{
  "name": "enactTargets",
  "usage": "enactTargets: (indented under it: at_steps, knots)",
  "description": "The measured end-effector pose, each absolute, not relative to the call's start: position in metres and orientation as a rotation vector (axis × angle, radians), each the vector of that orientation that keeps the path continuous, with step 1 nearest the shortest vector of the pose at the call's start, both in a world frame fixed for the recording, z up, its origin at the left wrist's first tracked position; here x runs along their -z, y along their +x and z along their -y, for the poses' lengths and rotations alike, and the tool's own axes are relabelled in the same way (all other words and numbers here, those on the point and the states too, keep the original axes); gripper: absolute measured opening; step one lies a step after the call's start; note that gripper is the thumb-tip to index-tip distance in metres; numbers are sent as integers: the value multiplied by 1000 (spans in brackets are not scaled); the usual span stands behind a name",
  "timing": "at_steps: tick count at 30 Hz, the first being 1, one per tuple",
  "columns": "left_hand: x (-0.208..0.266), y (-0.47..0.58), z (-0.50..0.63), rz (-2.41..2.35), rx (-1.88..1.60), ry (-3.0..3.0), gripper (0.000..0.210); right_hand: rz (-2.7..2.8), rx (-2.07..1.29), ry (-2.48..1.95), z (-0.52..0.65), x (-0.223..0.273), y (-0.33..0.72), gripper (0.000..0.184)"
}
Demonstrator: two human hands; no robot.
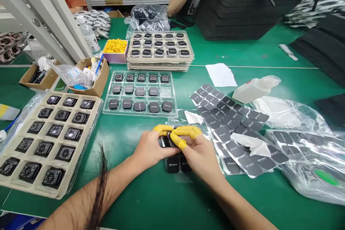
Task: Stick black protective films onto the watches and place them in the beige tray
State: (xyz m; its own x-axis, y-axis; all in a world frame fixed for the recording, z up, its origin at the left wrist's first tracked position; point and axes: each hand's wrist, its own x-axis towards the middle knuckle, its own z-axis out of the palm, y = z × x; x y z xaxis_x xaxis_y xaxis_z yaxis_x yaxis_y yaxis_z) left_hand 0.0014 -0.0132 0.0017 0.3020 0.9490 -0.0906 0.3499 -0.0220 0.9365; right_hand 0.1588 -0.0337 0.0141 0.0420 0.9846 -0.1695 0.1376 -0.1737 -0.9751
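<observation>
Hair strand, lower left: best kept clear. Left hand, right hand, centre: pinching dark piece, seemingly watch-like; edge grip advisable.

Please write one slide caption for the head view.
Left hand and right hand, wearing yellow finger covers, hold a dark piece over a green table.

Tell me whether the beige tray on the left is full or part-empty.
Full: the beige tray shows five rows of three pockets, each holding a dark watch-like piece.
</observation>
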Motion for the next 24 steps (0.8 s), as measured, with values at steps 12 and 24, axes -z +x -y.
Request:
enactTargets:
  at_steps: [12, 24]
  knots:
    - [-16, -18, -2, -596, -407, 1602, 48, 1660, -1106, -1688, 4, -23, 248, 40]
    - [-7, -24, -9, -486, -288, 1653, 67, 2528, -334, -1578, -84, -44, 102, 39]
